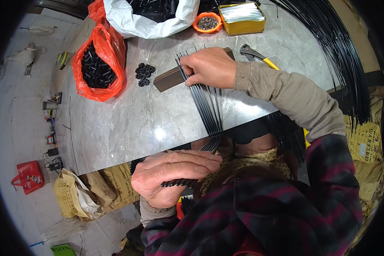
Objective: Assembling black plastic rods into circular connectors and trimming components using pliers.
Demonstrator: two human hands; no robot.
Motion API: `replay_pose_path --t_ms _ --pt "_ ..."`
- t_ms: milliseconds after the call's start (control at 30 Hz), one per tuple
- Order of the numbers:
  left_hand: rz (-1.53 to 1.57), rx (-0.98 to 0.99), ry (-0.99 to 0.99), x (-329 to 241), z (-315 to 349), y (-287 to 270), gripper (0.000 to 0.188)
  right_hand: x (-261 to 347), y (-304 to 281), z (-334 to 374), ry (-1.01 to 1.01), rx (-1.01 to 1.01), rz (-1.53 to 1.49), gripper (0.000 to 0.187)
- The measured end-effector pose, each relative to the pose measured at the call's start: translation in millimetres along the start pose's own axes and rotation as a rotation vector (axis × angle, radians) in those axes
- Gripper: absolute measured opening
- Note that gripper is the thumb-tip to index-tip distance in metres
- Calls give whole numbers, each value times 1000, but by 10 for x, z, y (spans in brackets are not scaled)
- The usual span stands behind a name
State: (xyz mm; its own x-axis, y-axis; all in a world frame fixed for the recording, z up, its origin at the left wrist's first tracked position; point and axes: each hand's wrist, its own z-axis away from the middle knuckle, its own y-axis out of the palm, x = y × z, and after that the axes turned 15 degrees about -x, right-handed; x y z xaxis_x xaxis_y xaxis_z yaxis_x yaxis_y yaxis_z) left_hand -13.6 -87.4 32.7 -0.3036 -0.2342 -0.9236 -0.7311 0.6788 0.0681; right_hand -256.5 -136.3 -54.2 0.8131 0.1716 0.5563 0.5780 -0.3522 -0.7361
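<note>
A bundle of thin black rods (203,109) slants across the table's front edge, fanned out at its far end. My left hand (173,170) is closed around the near end, with the rod ends showing below the palm. At the far end my right hand (213,66) pinches some of the rods between thumb and fingers. A few rods lie apart to the right of that pinch. Under the right hand and the rods is a dark brown bar (168,80), lying at a tilt on the grey marbled table (111,132).
Small black rings (144,73) lie left of the bar. A red bag (119,64) of black tubes, a white sack (153,30), an orange bowl (207,22) of metal pieces and a yellow tin (243,26) stand behind. Pincers (260,56) and long black rods (341,47) are right.
</note>
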Motion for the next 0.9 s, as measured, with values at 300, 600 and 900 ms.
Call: replay_pose_path --t_ms 300,600,900 --pt "-60 37 3 -45 -65 -10 16 -109 8 39 -145 98 -115 21" --pt "-53 5 -57 -110 -49 -23 15 -82 -239 285 -347 108 115 18" --pt "-133 64 -58 -156 -64 -55 13 73 -137 302 -443 107 158 22"
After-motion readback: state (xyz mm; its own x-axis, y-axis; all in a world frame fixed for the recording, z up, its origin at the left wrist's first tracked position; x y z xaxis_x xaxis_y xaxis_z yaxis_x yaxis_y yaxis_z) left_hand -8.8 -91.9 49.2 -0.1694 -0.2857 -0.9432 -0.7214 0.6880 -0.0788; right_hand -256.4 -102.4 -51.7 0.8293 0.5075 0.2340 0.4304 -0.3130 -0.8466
